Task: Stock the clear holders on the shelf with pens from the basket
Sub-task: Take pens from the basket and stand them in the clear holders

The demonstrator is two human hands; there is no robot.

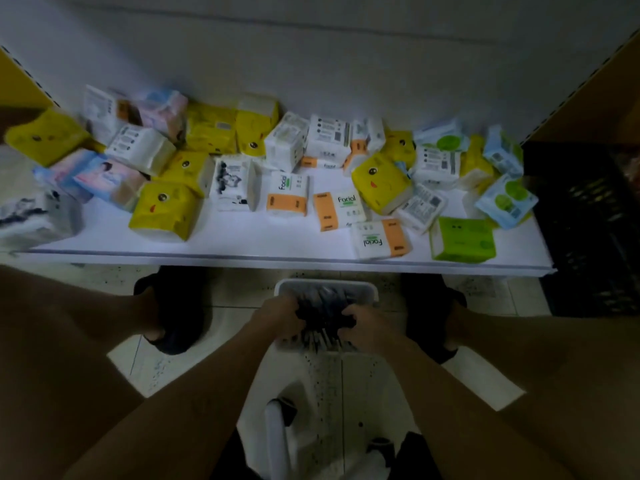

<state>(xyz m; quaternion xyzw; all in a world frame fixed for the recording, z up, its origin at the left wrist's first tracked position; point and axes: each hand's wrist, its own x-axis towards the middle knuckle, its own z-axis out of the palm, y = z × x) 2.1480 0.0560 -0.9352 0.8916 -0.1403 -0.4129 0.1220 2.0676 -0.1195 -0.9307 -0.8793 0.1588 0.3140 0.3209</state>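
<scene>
Fingers (pixel 293 319) of my left hand (pixel 277 315) and right hand (pixel 364 328) grasp the dark pens (pixel 323 306) together inside the white basket (pixel 371 292).

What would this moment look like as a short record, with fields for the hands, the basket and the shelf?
left hand: grips a bunch of dark pens in the basket
right hand: grips the same bunch from the other side
basket: white, on the floor just below the shelf edge
shelf: white, strewn with tissue packs
clear holders: none in view
black crate: to the right of the shelf
</scene>
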